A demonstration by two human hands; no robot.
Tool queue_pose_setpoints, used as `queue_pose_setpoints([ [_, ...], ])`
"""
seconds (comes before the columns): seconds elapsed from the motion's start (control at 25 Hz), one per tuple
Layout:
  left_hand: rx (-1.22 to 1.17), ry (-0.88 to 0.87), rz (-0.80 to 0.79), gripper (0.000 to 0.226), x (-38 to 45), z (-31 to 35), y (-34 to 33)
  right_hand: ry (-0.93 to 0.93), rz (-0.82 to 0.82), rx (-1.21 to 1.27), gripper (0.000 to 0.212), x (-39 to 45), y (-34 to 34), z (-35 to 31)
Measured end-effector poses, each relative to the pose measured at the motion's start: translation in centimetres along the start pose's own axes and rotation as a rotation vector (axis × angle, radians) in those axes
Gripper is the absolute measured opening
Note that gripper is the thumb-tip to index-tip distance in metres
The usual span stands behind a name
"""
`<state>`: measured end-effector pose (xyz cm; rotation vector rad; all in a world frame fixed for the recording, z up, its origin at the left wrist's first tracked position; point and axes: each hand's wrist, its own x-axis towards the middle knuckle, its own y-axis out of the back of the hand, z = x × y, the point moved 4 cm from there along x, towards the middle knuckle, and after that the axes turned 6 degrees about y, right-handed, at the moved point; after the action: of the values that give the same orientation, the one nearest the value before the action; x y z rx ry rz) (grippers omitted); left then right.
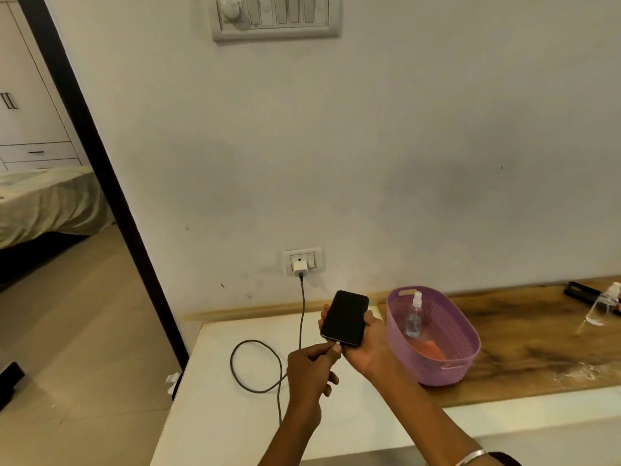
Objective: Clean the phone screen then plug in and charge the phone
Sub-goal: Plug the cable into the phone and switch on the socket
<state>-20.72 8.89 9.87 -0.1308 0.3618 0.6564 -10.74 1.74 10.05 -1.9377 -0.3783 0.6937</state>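
- Right hand [364, 348] cradled the black rectangular smartphone [345, 318] from below, fingers curled round its edges; dark screen faced up, held above the white tabletop [215, 398].
- Phone sat mid-frame, tilted so its top pointed to 1 o'clock, bottom edge toward 7 o'clock.
- Left hand [311, 371] pinched the white connector tip [336, 347] of the dark braided charging cable [255, 366] between thumb and forefinger, other fingers curled.
- Connector tip was right at the phone's bottom edge; whether it was fully seated can't be told.
- Cable ran from the left hand toward 7 o'clock, looped on the tabletop, then rose at 12 o'clock to the white cube-shaped wall adapter [300, 268].
- Adapter was plugged into the white wall socket plate [303, 260], at 11 o'clock from the phone.
- Lilac oval perforated plastic basket [433, 364] stood at 3 o'clock from the phone, just beside the right hand, on the edge of the brown wood-grain board [537, 348].
- Inside the basket: a clear plastic spray bottle with white nozzle [414, 317], leaning against the wall, and an orange cloth [433, 351] on the bottom.
- A second clear spray bottle [605, 304] and a flat black object [581, 294] sat at the board's far right, at 3 o'clock, well apart from the phone.
- Grey multi-switch wall panel [275, 16] sat at 12 o'clock, top of frame.
- Silver bangle [470, 457] on the right wrist.
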Motion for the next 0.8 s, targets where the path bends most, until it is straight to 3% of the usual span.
queue_pose_setpoints([
  [0.32,-0.137,0.103,0.034,0.004,0.1,-0.6,0.1,0.096,-0.09,-0.15,0.062,0.7,0.4,0.6],
  [0.6,-0.121,0.09,0.039,0.033,1.4,-1.1,-0.1,0.106,-0.074,-0.138,0.064,2.2,1.9,1.6],
  [0.8,0.038,-0.001,-0.158,0.028,2.2,-3.2,0.1,0.063,-0.041,-0.221,0.064,3.2,3.1,0.6],
])
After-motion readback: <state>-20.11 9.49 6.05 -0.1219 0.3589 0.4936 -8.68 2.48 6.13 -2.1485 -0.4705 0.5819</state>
